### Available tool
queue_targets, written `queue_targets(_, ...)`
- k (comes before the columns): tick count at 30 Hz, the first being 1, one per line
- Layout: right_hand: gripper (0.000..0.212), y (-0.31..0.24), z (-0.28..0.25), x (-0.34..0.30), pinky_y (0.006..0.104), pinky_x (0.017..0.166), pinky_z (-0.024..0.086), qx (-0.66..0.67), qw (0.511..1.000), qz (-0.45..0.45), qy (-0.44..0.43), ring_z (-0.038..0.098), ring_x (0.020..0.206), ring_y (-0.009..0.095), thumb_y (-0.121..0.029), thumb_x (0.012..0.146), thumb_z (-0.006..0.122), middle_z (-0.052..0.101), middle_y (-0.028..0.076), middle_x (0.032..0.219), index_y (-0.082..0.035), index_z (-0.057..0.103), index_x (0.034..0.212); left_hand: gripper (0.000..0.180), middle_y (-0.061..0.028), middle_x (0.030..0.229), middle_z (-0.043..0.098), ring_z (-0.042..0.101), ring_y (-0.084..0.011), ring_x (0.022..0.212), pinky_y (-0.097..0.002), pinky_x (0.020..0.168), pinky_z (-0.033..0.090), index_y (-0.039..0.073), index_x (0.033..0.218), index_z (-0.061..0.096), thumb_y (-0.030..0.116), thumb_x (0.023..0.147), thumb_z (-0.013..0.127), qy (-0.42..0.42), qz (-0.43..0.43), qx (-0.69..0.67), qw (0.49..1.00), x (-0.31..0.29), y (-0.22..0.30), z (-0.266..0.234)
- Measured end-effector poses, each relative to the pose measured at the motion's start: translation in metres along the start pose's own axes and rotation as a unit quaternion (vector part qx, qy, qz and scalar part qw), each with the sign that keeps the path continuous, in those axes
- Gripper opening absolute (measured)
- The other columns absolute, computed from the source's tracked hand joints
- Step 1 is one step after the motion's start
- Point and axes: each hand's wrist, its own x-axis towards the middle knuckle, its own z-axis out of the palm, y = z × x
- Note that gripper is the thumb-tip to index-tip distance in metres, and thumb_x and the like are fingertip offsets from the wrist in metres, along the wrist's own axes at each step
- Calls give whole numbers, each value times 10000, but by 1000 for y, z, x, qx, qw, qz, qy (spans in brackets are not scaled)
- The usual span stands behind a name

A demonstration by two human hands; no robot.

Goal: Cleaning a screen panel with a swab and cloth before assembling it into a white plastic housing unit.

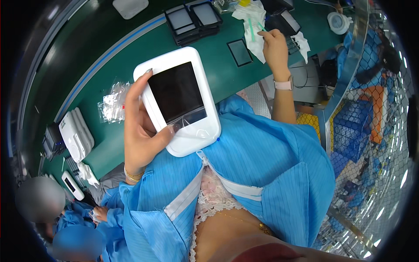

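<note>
My left hand (142, 124) grips a white handheld device (179, 94) with rounded corners and a dark square screen. Thumb and fingers clasp its left side, and it is tilted in front of my chest. Clear film with creases shows over the lower part of its face. Over the bench to the right, my right hand (276, 47) pinches a thin green stick (261, 27) between its fingertips. Beneath that stick lies a crumpled white cloth (252, 19) with another green strip on it. A dark-framed flat panel (239, 53) rests just left of my right hand.
On the green bench (222, 78), stacks of dark-framed panels (192, 19) stand at the back. Clear plastic bags (114, 102) and several white housings (76, 133) lie to the left. A white round dispenser (339, 22) is far right. Co-workers in blue sit lower left.
</note>
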Motion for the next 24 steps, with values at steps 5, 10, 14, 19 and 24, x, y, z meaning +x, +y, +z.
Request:
queue_targets(5,242,14,27,6,385,692,493,56,998,-37,-7,584,834,263,-51,783,575,553,84,823,-131,706,970,922,-181,1317,451,532,-263,1190,-363,993,457,76,1459,266,-54,596,564,-7,-1,18,1000,2,0,7)
queue_targets(10,201,9,43,24,379,733,492,46,993,-93,-50,585,865,271,-64,796,554,567,86,845,-115,685,940,916,-175,1345,419,493,-259,1231,-370,1021,430,68,1463,249,-66,611,559,-16,-8,21,1000,-6,4,3)
queue_targets(14,170,18,56,26,395,762,492,79,990,-105,-42,585,891,292,-52,802,557,597,101,896,-89,651,940,897,-165,1387,366,436,-254,1280,-371,1055,390,50,1459,243,-81,632,562,-4,6,1,1000,-13,-1,-1)
queue_targets(19,105,21,42,34,403,764,501,152,986,-52,49,619,847,342,-70,874,564,655,143,916,-15,620,944,893,-124,1376,356,391,-235,1306,-350,1056,372,69,1460,259,-112,651,588,-18,0,21,1000,-9,4,-3)
queue_targets(24,226,-28,9,85,245,701,511,421,890,62,161,654,750,125,-102,981,479,688,108,903,28,617,1105,899,-143,1380,363,419,-239,1288,-353,1050,385,66,1461,250,-94,637,572,-17,6,27,999,-11,7,-6)
